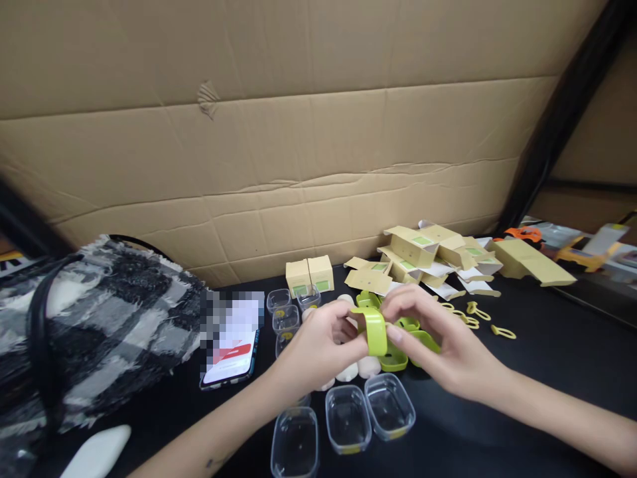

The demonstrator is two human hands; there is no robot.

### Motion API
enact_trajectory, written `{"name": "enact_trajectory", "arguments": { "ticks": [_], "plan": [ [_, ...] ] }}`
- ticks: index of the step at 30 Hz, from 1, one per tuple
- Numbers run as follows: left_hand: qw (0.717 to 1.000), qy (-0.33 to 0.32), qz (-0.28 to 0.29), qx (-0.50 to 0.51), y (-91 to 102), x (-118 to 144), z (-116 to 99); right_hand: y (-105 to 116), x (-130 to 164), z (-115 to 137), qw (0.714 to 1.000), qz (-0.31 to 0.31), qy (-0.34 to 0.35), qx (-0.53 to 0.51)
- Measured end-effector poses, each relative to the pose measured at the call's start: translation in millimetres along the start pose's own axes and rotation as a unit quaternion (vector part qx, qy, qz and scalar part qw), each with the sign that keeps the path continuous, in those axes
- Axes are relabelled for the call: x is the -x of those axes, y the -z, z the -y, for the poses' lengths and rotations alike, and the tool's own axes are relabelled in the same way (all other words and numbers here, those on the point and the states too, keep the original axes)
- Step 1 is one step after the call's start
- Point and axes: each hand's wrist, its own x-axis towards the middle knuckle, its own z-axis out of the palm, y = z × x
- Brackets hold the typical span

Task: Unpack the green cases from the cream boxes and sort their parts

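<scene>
Holding a lime-green plastic band (375,330) between both hands, a person works above the middle of a black desk (547,345). The left hand (318,348) pinches the band's left side with thumb and fingers closed on it; the right hand (438,345) closes its fingertips on the band's right side and top. The band hangs just above more green parts (398,358) and several pale rounded pieces (358,368) lying on the desk.

Three clear plastic tubs (348,418) stand open near the front edge, directly under the wrists, and smaller clear tubs (284,317) sit just behind the left hand. A forearm dropping or sweeping sideways could likely knock these light tubs over or push them off the front edge. A slip of the pinch might let the band spring into the loose pieces below and scatter them.

Free room is tight to the left, where a phone (231,352) lies beside a black-and-white woven bag (109,318). Behind, small tan cartons (309,275) and a heap of unfolded cartons (428,255) line the cardboard wall (298,133). Small yellow loops (478,312) lie to the right; beyond them the right half of the desk shows bare surface toward its far edge.
</scene>
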Motion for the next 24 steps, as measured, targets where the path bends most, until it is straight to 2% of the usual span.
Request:
{"name": "enact_trajectory", "arguments": {
  "ticks": [4,6,8,10,12,13,15,20,24],
  "plan": [
    [1.0,0.01,0.019,0.023,-9.6,2,1,8,-1,9,0.975,0.102,0.124,0.157],
    [1.0,-0.007,0.012,0.008,-13.5,4,1,13,1,12,0.964,0.138,0.14,0.178],
    [0.998,-0.044,-0.018,-0.043,-14.3,6,-1,22,5,12,0.972,0.113,0.111,0.172],
    [0.99,-0.08,-0.048,-0.108,-12.1,7,-5,36,13,8,0.983,0.036,0.054,0.169],
    [0.981,-0.093,-0.05,-0.162,-8.8,8,-11,51,25,2,0.983,-0.049,-0.008,0.177],
    [0.977,-0.096,-0.044,-0.184,-7.2,8,-13,58,31,-2,0.979,-0.07,-0.035,0.189],
    [0.97,-0.098,-0.033,-0.219,-4.7,9,-16,68,44,-9,0.97,-0.066,-0.075,0.223],
    [0.964,-0.102,-0.043,-0.242,-2.6,10,-17,65,67,-25,0.955,0.044,-0.141,0.257],
    [0.964,-0.102,-0.032,-0.243,-3.4,11,-15,59,71,-45,0.932,-0.001,-0.206,0.298]
  ]
}}
